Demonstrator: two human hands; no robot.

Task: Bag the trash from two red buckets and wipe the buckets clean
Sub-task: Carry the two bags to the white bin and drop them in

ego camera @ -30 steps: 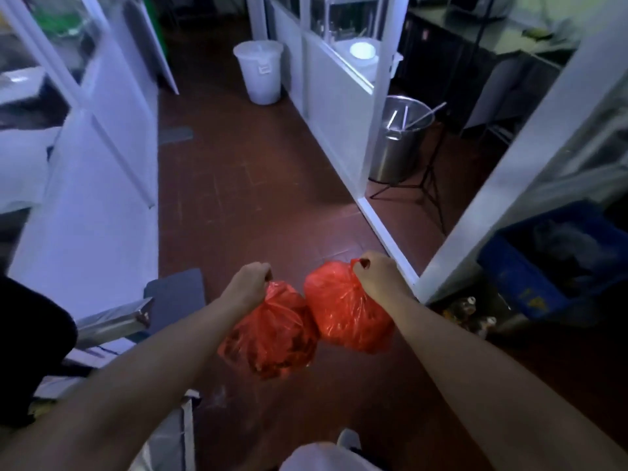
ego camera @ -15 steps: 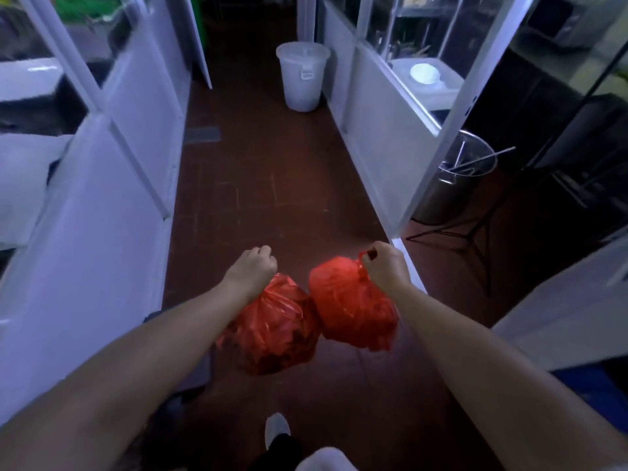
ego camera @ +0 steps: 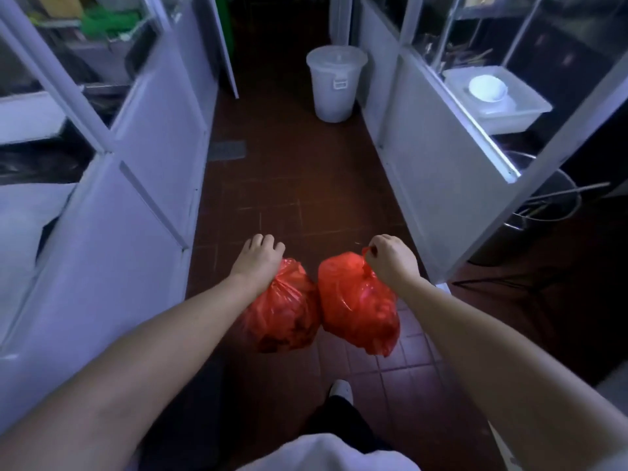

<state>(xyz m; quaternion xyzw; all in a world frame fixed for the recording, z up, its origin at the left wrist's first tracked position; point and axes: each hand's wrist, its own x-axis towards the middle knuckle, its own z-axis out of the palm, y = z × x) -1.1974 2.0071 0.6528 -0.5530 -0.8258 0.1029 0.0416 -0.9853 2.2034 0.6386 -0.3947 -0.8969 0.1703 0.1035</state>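
Observation:
Two full red plastic trash bags hang side by side in front of me, above a dark red tiled floor. My left hand (ego camera: pixel 259 258) grips the gathered top of the left red bag (ego camera: pixel 283 309). My right hand (ego camera: pixel 390 258) holds the knotted top of the right red bag (ego camera: pixel 358 305). The two bags touch each other in the middle. No red bucket is in view.
A narrow corridor runs ahead between white partition walls with glass tops. A white lidded bin (ego camera: pixel 334 81) stands at its far end. On the right are a white tub with a bowl (ego camera: pixel 496 96) and a steel pot (ego camera: pixel 540 212). My shoe (ego camera: pixel 341 390) is below.
I have walked and turned left into the corridor; the white bin and partitions now lie straight ahead. Both hands keep holding the bags in front of me.

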